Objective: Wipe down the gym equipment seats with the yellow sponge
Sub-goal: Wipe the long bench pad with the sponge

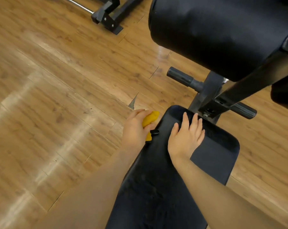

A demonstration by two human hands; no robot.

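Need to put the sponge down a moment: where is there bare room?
Bare black padded seat to the right of the flat right hand; bare wooden floor to the left of the left hand gripping the yellow sponge. Crowded by the frame post.

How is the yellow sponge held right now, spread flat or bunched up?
Bunched up: the left hand grips the yellow sponge crumpled, at the seat edge.

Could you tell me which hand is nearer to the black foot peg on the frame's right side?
Right. The right hand lies flat on the seat near the peg; the left hand grips the sponge at the seat's left edge.
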